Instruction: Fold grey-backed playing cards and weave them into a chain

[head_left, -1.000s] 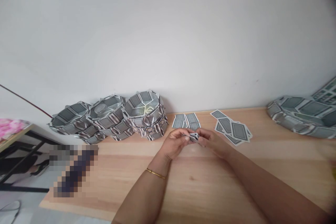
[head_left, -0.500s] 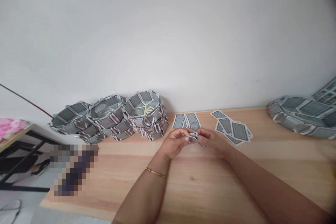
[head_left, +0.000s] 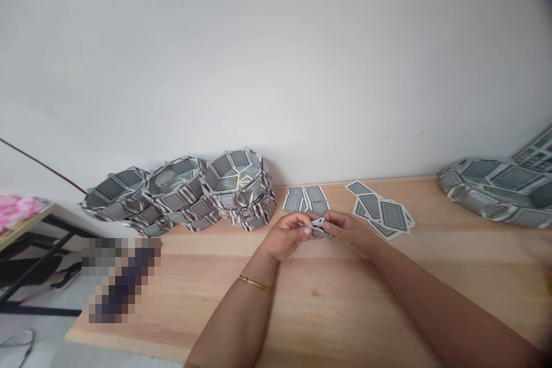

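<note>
My left hand point(head_left: 288, 233) and my right hand point(head_left: 350, 230) meet over the wooden table point(head_left: 328, 310), both pinching a folded playing card point(head_left: 318, 225) between their fingertips. The card's white face shows a small dark pip. A thin gold bangle circles my left wrist. Just beyond the hands lie two short rows of face-down cards point(head_left: 306, 198), and a loose spread of face-down cards point(head_left: 382, 215) lies to the right of them.
Several round baskets woven from folded cards point(head_left: 185, 192) stand at the back left against the white wall. A larger card-woven ring point(head_left: 495, 187) lies at the far right. A blurred patch covers the table's left edge; a black-framed side table with pink fabric point(head_left: 19, 210) stands beyond.
The hands stay in place; the fingers have worked the card slightly, so it now lies a little flatter between them.
</note>
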The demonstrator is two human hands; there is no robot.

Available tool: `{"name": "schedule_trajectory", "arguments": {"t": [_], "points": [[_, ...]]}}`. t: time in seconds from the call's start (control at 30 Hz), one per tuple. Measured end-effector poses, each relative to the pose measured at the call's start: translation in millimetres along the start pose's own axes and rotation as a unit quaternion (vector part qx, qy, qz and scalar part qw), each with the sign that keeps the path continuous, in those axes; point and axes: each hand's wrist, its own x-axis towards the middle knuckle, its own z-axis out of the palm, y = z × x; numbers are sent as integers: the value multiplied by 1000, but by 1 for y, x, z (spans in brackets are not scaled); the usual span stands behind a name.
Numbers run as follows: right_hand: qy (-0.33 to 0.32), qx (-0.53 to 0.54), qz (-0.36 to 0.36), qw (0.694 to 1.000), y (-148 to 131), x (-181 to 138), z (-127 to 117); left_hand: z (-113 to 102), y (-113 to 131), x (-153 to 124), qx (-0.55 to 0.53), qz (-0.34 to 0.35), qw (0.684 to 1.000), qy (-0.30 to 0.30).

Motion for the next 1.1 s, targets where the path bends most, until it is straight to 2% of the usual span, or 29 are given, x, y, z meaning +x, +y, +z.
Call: {"name": "schedule_trajectory", "arguments": {"t": [0.17,0.27,0.43,0.73,0.87,1.1], "points": [[4,-15,-14,1000,4,1,2,-1,-1,1,-3,8,1000,-4],[28,-44,-26,998,7,2,6,-2,-3,2,16,21,1000,10],[60,-77,-53,994,7,1,13,-5,-7,4,79,52,995,31],[88,-194,-95,972,-2,-3,19,0,-5,4,189,71,976,79],[112,-212,-126,963,-5,-5,21,5,-6,3,229,63,967,91],[172,-224,-115,952,-5,-7,20,7,-11,4,206,30,973,96]]}}
